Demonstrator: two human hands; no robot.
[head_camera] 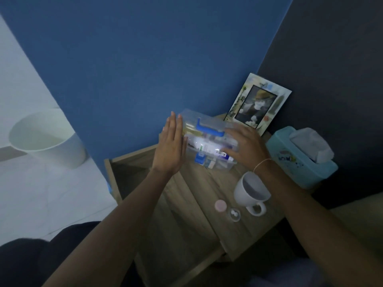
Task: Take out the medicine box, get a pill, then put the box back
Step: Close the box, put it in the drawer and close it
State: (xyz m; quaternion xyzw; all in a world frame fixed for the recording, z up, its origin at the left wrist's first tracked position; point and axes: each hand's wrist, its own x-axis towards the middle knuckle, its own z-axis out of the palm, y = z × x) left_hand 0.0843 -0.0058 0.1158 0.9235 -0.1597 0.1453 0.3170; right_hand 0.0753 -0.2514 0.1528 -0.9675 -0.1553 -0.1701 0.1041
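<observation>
A clear plastic medicine box [209, 141] with a blue handle and blue latches sits at the back of a wooden bedside table [196, 195]; packets and bottles show through its walls. My left hand [171, 146] is flat and upright against the box's left end, fingers straight. My right hand [245, 145] lies spread on the box's right end. Nearer me stand a small clear pill bottle [234, 214] with white pills inside and its pink cap [220, 205] beside it.
A white mug [251, 191] stands right of the pill bottle. A teal tissue box [302, 156] and a picture frame [258, 103] are at the back right. An open drawer [132, 172] juts out left. A white bin [47, 139] is on the floor.
</observation>
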